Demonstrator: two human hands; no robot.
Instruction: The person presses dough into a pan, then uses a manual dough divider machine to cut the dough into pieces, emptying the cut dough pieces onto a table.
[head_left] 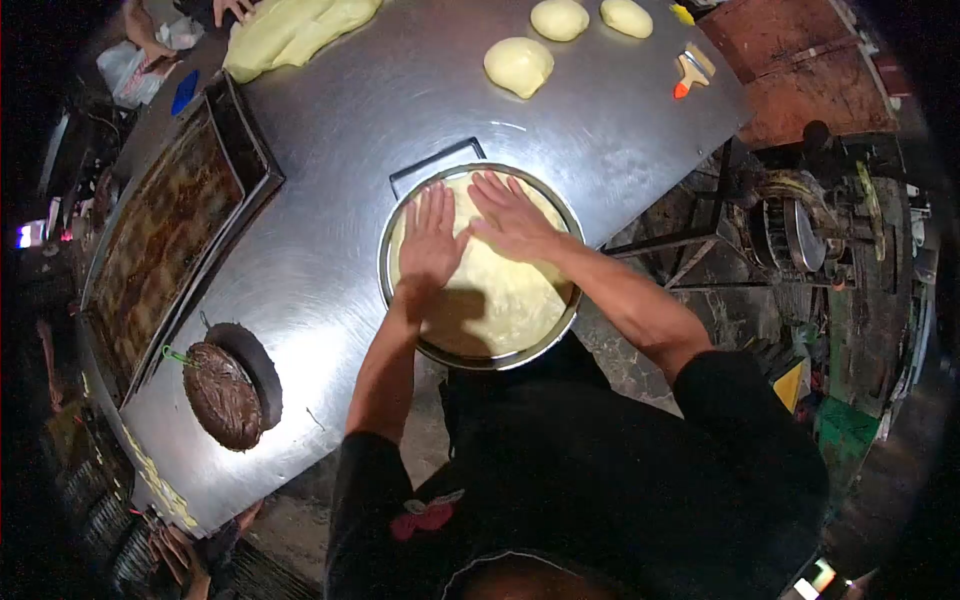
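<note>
A round metal pan (480, 362) rests at the near edge of the steel table, with a sheet of pale dough (500, 300) spread across its inside. Both palms lie flat on the far half of that dough. My left hand (431, 240) is on the left side, fingers stretched toward the far rim. My right hand (515, 222) lies to the right of it, fingers also extended, the two thumbs close together. Neither hand grips anything. Behind the pan, a dark rectangular metal frame or handle (437, 163) shows on the table.
Several dough pieces lie at the back, including a dough ball (519, 67) and a large dough slab (300, 35) beside another person's hand (233, 10). A brush (693, 70) is at the right. Stained rectangular trays (170, 250) and a bowl of dark brown paste (222, 396) stand left.
</note>
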